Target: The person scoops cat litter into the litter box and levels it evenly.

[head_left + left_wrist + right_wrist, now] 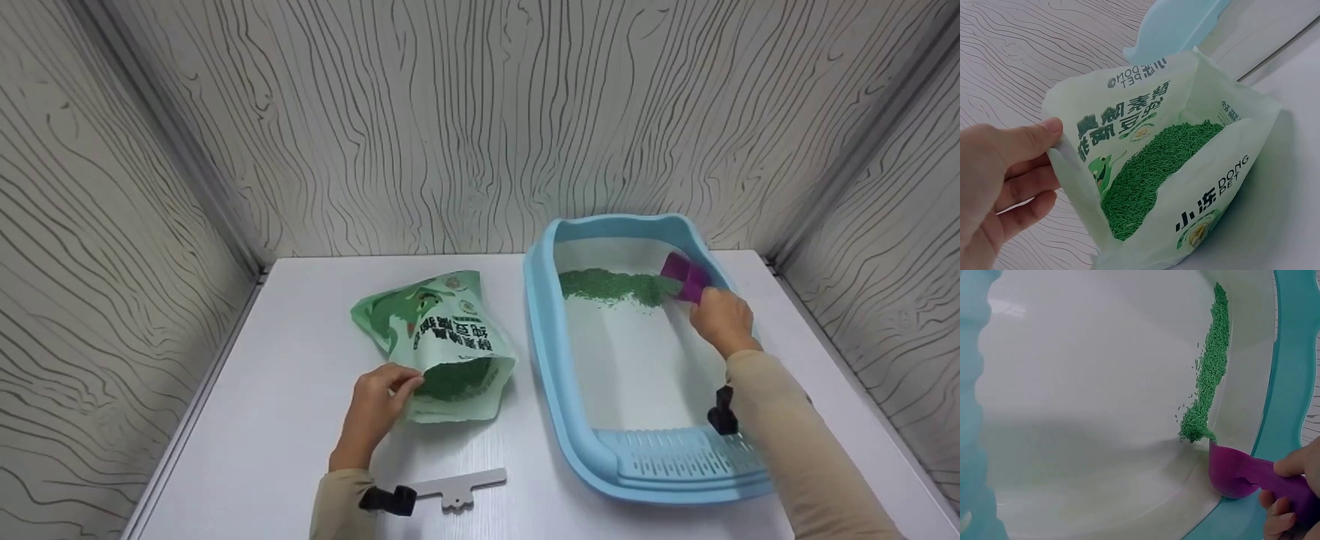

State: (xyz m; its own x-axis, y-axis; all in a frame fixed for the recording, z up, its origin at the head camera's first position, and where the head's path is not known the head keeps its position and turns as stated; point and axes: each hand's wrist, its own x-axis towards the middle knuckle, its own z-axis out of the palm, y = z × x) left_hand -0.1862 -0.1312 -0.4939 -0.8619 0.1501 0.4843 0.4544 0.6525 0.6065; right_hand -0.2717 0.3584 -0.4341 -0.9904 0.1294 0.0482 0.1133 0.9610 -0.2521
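My right hand [721,321] grips the handle of a purple scoop [1233,469], tilted at the far right of the blue and white litter box [551,360]. Green litter pellets [1213,360] spill from the scoop's lip onto a strip lying along the box's far end. With thumb and fingertips, my left hand [379,401] pinches the rim of a light green litter bag [1185,214]. The bag lies on its back with its mouth toward me, and more green pellets [1145,174] show inside.
A grey bag clip [457,487] lies on the white table [247,420] near the left wrist. The litter box has a slotted blue ledge [675,455] at its near end. Wood-patterned walls [450,127] enclose the table at the back and both sides.
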